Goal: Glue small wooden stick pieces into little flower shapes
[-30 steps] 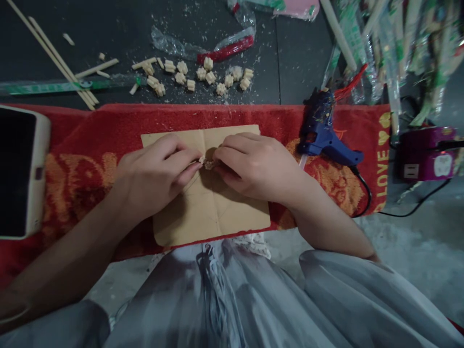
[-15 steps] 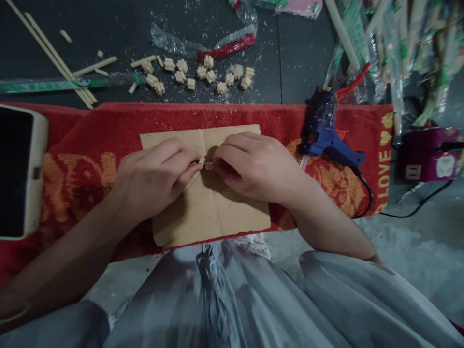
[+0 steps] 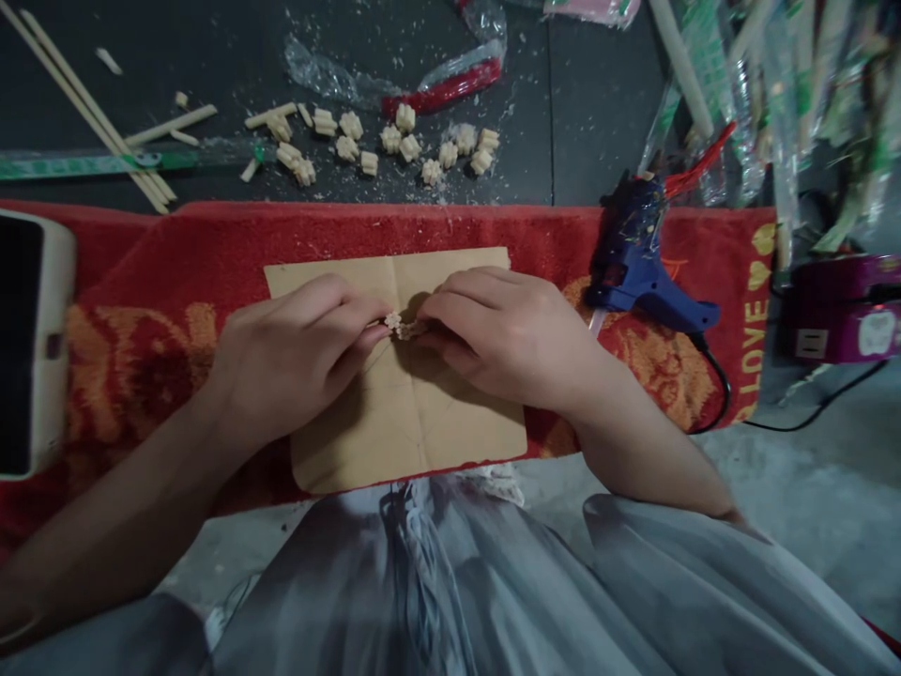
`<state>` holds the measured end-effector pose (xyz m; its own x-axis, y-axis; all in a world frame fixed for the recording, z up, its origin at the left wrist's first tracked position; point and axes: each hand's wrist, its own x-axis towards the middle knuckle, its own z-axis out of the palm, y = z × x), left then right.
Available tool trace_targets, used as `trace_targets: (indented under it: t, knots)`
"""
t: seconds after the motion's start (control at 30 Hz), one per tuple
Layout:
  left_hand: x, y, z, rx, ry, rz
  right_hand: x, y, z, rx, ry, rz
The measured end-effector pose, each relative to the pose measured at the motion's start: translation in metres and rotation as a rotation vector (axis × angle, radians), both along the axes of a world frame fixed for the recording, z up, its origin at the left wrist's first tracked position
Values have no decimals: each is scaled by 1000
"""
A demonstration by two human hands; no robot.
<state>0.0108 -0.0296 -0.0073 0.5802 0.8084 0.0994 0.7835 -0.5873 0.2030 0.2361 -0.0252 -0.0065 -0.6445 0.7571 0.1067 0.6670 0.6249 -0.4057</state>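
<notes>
At the centre of the frame, the left hand [image 3: 296, 361] and right hand [image 3: 503, 333] pinch a small bundle of stick pieces [image 3: 403, 326] over the creased card [image 3: 404, 413]. Uneven pressure could split the bundle, I judge; the glue gun [image 3: 633, 272] at right lies close enough to nudge.
</notes>
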Motion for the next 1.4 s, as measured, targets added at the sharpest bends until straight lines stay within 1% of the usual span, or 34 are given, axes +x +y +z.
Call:
trace_targets:
  t: [0.1,0.27,0.4,0.6,0.8,1.03,1.2,1.4]
  knots:
    - [-1,1,-1,27,-16,-22,0,0,0,-9,14,2]
    - [-3,2,-3,51,-75,-63,-1,0,0,29,35,10]
    - [-2,4,-1,73,-85,-87,-1,0,1,48,37,14]
    - [-1,6,3,146,-80,-123,-2,-1,2,53,22,1]
    - [0,6,3,140,-91,-146,0,-1,2,84,11,22]
    - [-2,6,1,121,-98,-140,1,0,2,56,19,23]
    - [-3,5,2,114,-93,-141,0,0,2,79,28,24]
    - [-1,6,2,119,-106,-136,1,1,2,39,33,25]
